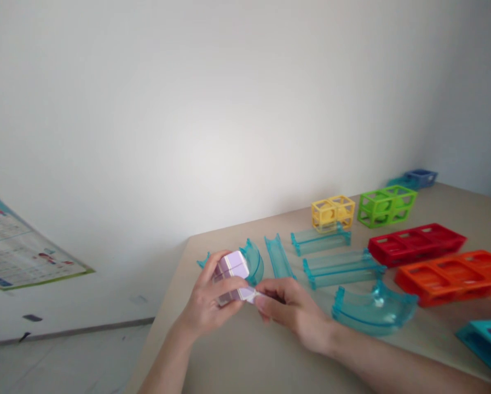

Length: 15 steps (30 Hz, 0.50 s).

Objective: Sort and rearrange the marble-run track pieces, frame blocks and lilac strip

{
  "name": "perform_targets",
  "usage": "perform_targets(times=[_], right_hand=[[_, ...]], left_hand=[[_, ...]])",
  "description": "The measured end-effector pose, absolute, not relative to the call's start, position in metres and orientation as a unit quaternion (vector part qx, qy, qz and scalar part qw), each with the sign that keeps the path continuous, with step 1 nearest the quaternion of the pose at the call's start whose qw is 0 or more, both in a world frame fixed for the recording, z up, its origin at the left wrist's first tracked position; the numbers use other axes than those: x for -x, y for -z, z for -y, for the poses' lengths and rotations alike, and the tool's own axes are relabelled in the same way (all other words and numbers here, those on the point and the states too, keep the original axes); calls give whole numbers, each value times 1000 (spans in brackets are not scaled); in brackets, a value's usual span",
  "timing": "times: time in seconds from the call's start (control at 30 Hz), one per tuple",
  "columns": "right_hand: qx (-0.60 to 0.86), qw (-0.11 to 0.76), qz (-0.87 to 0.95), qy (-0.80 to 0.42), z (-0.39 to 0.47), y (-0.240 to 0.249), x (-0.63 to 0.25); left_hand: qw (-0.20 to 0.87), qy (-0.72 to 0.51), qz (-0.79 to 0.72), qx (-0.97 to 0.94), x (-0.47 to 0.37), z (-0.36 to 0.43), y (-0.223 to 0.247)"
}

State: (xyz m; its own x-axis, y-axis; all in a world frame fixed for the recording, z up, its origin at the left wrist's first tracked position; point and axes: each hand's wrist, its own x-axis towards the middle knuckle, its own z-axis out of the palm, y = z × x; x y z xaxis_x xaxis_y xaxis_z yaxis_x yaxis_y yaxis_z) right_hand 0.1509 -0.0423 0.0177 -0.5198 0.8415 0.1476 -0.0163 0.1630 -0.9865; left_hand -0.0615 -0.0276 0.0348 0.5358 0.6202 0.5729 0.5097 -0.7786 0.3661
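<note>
My left hand point(208, 301) is wrapped round a small pale purple box point(236, 265), tilted and raised over the table's near left part. Its fingers cross the front of the box. At the box's lower right corner, my right hand point(286, 306) pinches a small whitish flap or piece point(251, 296), whose shape is blurred. Just behind the hands lie a clear teal curved piece point(254, 260) and a straight teal track point(279, 257).
More teal tracks point(344, 269) and a curved one point(374, 313) lie to the right. Beyond them are yellow point(333, 213), green point(387, 206), red point(417, 243) and orange point(454, 276) frames. A wall stands behind the table point(237, 350).
</note>
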Motion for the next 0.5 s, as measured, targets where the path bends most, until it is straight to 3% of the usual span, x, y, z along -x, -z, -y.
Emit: perform_targets(times=[0.13,0.3,0.5], right_hand=[[207,359,579,-702,41,-11,-150],[330,404,580,-626,46,-1,-147],[319,401,477,-714,41,3,-137]], left_hand=[[171,-410,-276,-852,60,26,-31],[200,-433,-291,-829,53,25,-19],[242,-467,-334,-782,39,28,-10]])
